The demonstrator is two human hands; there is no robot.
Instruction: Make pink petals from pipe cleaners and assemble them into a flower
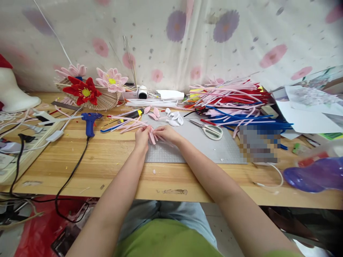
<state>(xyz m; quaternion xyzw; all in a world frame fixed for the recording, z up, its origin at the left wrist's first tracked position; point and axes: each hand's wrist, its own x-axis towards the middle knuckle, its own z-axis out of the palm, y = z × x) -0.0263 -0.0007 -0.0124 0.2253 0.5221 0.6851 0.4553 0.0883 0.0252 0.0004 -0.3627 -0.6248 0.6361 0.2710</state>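
Pale pink pipe cleaners (152, 137) are gathered between my two hands, above the left part of a grey cutting mat (193, 151). My left hand (142, 137) pinches them near their upper ends. From the other side, the fingers of my right hand (168, 134) are closed on the same strands; their tips are partly hidden. Just beyond the hands lie pink petal shapes (153, 115) and white petal shapes (175, 117). Loose pink pipe cleaners (131, 124) spread out to the left. Scissors (211, 131) rest on the mat to the right.
A blue glue gun (89, 123) with a black cord lies left, near a power strip (16, 160). Finished fuzzy flowers (85, 92) stand behind it. A big heap of pipe cleaners (227, 96) fills the back right. A purple translucent object (318, 175) sits at the right edge.
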